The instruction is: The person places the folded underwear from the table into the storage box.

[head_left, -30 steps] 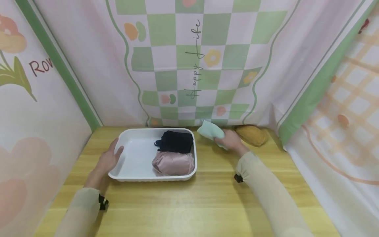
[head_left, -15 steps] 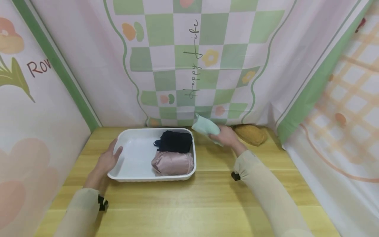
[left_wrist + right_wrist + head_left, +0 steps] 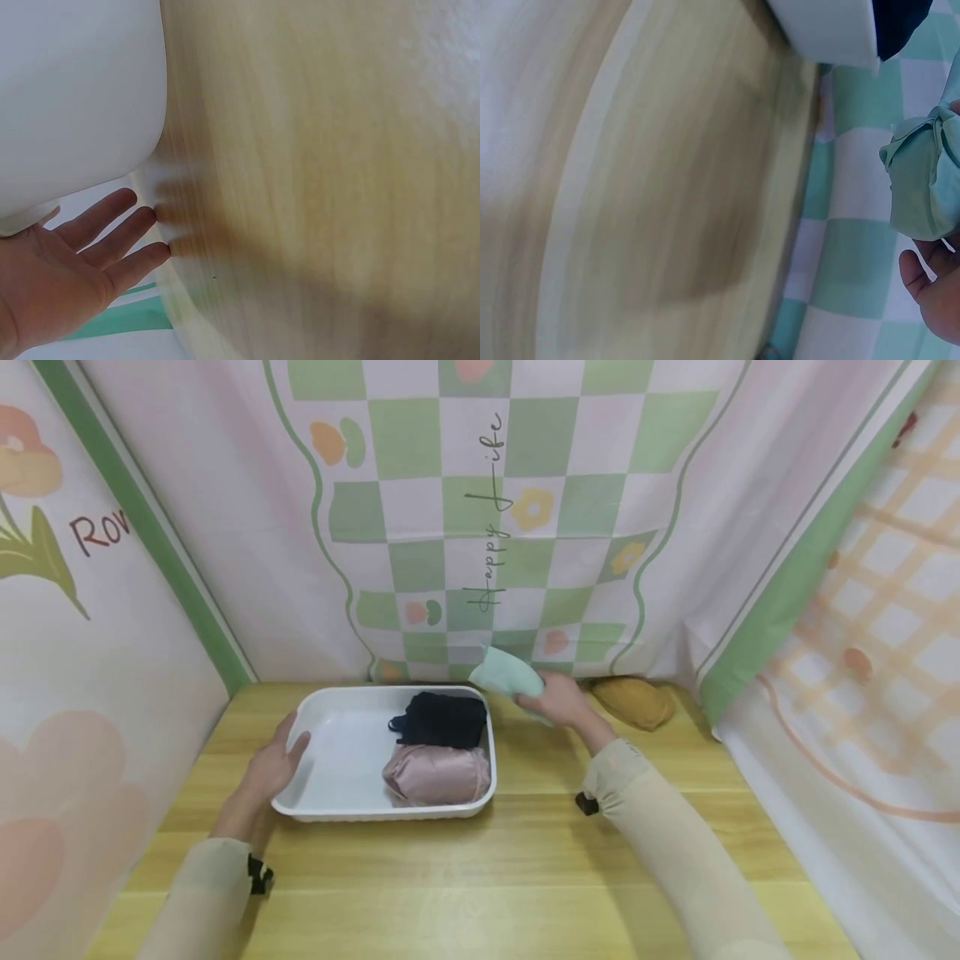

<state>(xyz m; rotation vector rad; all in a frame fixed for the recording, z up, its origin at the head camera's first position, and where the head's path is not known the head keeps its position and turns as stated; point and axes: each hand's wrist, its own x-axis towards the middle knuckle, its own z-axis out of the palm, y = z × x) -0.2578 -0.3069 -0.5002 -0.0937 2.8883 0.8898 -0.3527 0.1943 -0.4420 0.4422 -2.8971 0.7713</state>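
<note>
My left hand (image 3: 272, 767) holds the left rim of a white tray (image 3: 337, 760), its thumb over the edge; in the left wrist view the other fingers (image 3: 120, 240) extend along the outside. Inside the tray's right half, a rolled black strappy garment (image 3: 444, 720) lies behind a rolled pink satin garment (image 3: 438, 774). My right hand (image 3: 562, 700) grips a bundled mint-green cloth (image 3: 506, 673), raised beyond the tray's back right corner. In the right wrist view, folds show on the mint-green cloth (image 3: 922, 176), and the hand is partly cut off by the frame.
A mustard-yellow cloth bundle (image 3: 634, 702) lies at the table's back right, behind my right wrist. The wooden table (image 3: 450, 893) meets a checked curtain (image 3: 480, 552) at the back, with more printed cloth hanging on both sides.
My right hand has carried the mint-green cloth left and slightly up, toward the tray's back right corner. The left hand, tray and its garments stay in place.
</note>
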